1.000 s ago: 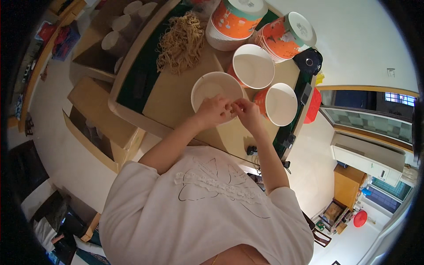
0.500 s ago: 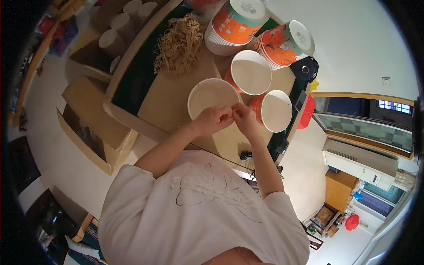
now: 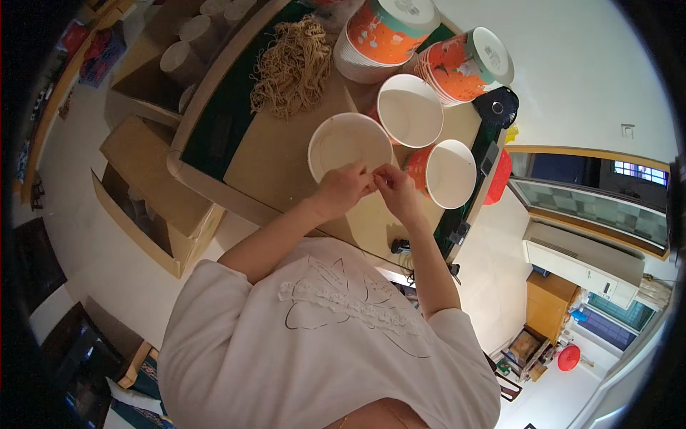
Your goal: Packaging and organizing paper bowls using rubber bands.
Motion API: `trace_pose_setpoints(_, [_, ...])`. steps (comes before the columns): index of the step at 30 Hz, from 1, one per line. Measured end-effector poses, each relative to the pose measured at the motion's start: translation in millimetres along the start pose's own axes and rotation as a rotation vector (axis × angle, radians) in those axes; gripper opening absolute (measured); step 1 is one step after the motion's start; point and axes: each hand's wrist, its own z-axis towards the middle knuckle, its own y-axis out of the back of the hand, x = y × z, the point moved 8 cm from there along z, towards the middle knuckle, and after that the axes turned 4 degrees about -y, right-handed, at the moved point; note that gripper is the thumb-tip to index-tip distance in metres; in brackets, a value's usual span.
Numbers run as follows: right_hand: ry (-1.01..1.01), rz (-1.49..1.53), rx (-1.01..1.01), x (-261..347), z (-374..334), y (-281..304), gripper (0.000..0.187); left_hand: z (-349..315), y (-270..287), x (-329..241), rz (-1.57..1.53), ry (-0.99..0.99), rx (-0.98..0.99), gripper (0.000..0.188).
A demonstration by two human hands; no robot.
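Just past L hand [image 3: 344, 189]: open wht tub [image 3: 349, 143].

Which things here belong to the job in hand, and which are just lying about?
Likely the job:
left hand
right hand
nearest open bucket
two open orange buckets
orange bucket stacks
tan stringy bundle

Likely just lying about:
black round object
red round object
wooden cabinet

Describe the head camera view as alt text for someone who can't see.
A person's left hand and right hand meet at the near rim of an open tub. Nearby are two more open tubs, two upturned orange tub stacks and tangled tan strands.
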Motion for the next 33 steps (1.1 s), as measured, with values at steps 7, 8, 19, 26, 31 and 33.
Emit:
trace_pose_setpoints(7, [0.02, 0.008, -0.095, -0.2, -12.0, -9.0, 0.01, -16.7, -47.4, 61.7, -0.952, 0.7, 0.196, 0.015])
trace_pose_setpoints(8, [0.002, 0.118, -0.171, -7.6, -15.3, -9.5, 0.01, -13.9, -43.3, 58.9, -0.952, 0.702, 0.196, 0.015])
trace_pose_setpoints(19, [0.157, 0.227, -0.546, -2.9, -44.1, -6.6, 0.014, -24.4, -60.1, 54.2, -1.238, 1.034, 0.252, 0.017])
trace_pose_setpoints(26, [0.198, 0.151, -0.497, 2.8, -44.3, -6.5, 0.021, -24.8, -53.1, 51.4, -1.285, 1.068, 0.188, 0.012])
trace_pose_setpoints(31, [0.241, 0.123, -0.441, 2.7, -43.4, -5.4, 0.02, -23.2, -53.8, 54.8, -1.278, 0.962, 0.235, 0.011])
trace_pose_setpoints(33, [0.124, 0.289, -0.445, -12.5, -42.2, -2.9, 0.018, -21.6, -49.8, 53.8, -1.211, 0.951, 0.247, 0.011])
